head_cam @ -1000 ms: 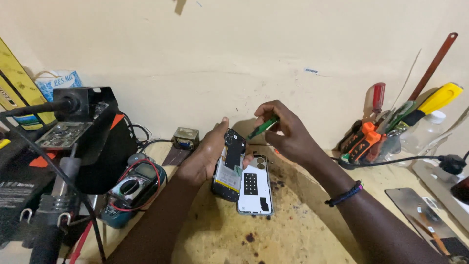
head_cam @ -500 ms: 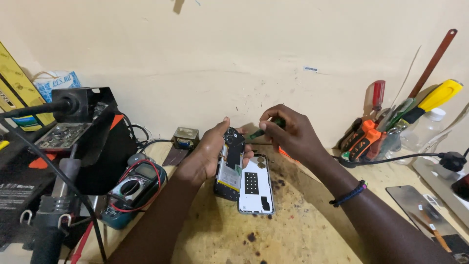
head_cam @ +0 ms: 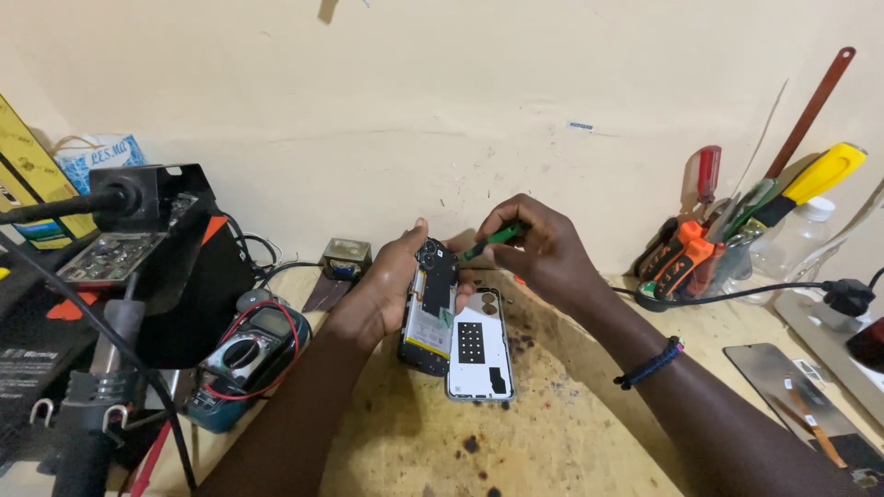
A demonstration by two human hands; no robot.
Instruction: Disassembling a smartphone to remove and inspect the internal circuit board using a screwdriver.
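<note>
Left hand (head_cam: 382, 290) gripped the opened phone (head_cam: 429, 308); right hand (head_cam: 543, 253) pinched a green tool (head_cam: 493, 239) (tip hidden). A slip could likely gouge the exposed board.

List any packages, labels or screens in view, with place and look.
Yellow box: far left at the wall, flat, black stripe.
Blue-white bag: behind it, crumpled.
Multimeter screen: left on the bench, small, grey.
Wall sticker: above right hand, tiny, pale strip.
Loose screen: right, dark, flat.
</note>
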